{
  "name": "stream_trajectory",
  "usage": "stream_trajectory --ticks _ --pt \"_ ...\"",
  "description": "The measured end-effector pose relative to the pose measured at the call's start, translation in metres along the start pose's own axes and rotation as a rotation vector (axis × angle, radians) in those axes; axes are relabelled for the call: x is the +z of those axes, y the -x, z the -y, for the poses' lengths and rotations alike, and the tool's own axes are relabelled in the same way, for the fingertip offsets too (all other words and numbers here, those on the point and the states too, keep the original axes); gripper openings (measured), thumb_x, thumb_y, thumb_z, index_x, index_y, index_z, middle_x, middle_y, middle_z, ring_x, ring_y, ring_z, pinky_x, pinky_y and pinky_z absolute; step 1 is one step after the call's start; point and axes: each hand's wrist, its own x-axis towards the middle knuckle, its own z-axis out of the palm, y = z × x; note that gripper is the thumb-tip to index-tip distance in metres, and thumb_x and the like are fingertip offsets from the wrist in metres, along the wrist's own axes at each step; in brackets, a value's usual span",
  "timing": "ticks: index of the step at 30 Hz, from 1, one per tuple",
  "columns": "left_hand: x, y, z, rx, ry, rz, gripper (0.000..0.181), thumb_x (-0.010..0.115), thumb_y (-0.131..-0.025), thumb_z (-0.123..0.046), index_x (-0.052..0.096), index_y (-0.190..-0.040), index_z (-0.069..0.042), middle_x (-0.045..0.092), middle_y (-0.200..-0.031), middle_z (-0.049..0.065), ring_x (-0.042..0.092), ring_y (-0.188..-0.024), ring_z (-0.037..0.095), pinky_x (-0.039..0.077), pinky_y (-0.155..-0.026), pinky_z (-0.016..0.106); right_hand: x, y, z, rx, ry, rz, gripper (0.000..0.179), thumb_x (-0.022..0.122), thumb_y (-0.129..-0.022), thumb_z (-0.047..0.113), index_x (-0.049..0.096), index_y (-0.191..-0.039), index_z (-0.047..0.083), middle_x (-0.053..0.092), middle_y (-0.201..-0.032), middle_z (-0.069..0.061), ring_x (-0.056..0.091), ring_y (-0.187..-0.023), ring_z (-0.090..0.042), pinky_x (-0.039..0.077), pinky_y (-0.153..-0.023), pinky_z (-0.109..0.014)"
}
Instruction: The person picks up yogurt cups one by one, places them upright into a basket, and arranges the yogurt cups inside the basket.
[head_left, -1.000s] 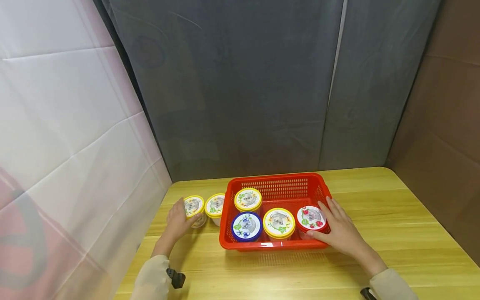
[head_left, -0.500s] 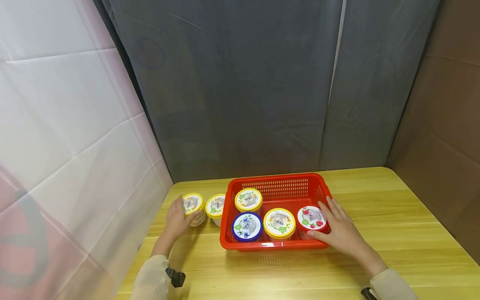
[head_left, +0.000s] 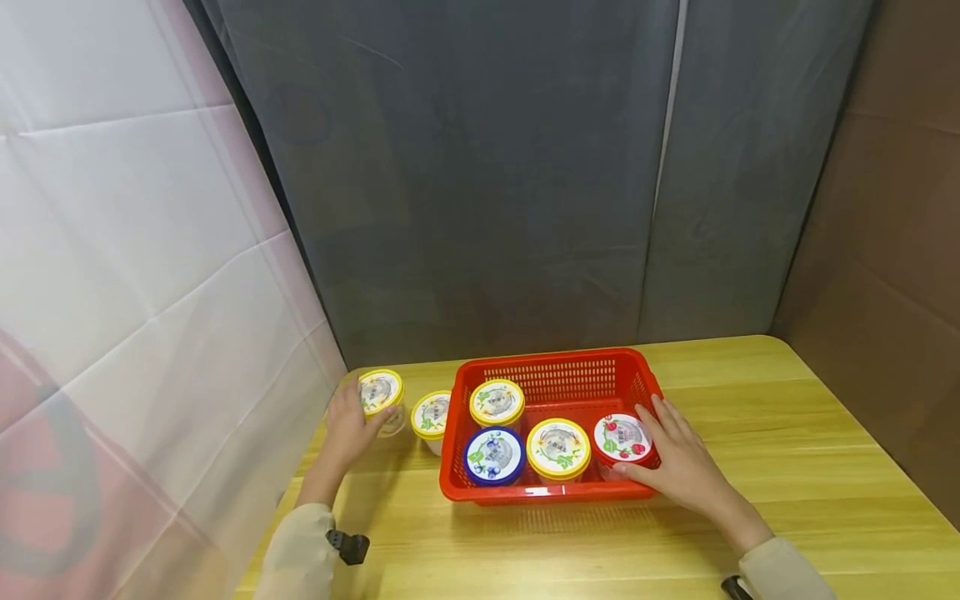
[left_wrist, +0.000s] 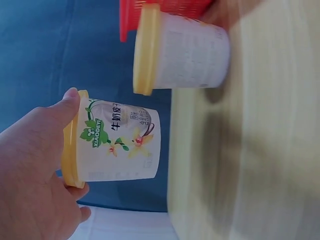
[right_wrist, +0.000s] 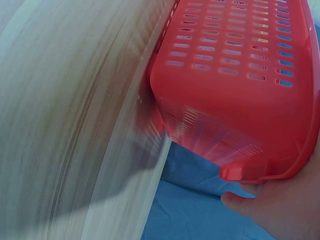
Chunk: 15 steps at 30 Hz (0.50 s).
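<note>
My left hand (head_left: 351, 423) grips a yellow-lidded tub (head_left: 382, 393) by its lid, thumb on one side and fingers on the other. The left wrist view shows this tub (left_wrist: 117, 140) with flowers on its side, raised clear of the table. A second yellow-lidded tub (left_wrist: 190, 52) stands beside it, close to the basket's left side. My right hand (head_left: 686, 458) holds the front right corner of the red basket (head_left: 555, 493), its thumb reaching over the rim towards a red-lidded tub (head_left: 622, 437). In the right wrist view, one fingertip (right_wrist: 237, 202) shows outside the rim.
Inside the basket also stand a blue-lidded tub (head_left: 493, 456) and two yellow-lidded tubs, one at the front (head_left: 558, 448) and one behind (head_left: 497, 400). Grey fabric (head_left: 465, 183) hangs behind the wooden table (head_left: 780, 417), with a white sheet (head_left: 150, 250) at left.
My left hand has lifted the yellow-lidded tub off the table and moved it slightly away from me. My right hand and the basket have stayed in place.
</note>
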Motion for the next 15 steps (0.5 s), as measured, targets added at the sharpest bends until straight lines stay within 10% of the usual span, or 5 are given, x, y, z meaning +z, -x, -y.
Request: stream_trajectory --ticks 15 --pt "-0.015 -0.009 -0.03 0.03 0.005 0.007 0.094 0.067 -0.093 -0.038 0.012 -0.153 0.009 0.023 -0.153 0.037 0.022 -0.142 0.053 0.018 -0.116 0.067 0.0 0.0 0.0 -0.01 0.009 -0.005 0.108 0.07 -0.075 0.069 0.032 -0.154 0.006 0.019 -0.163 -0.025 0.019 -0.147 -0.047 0.029 -0.105 -0.078"
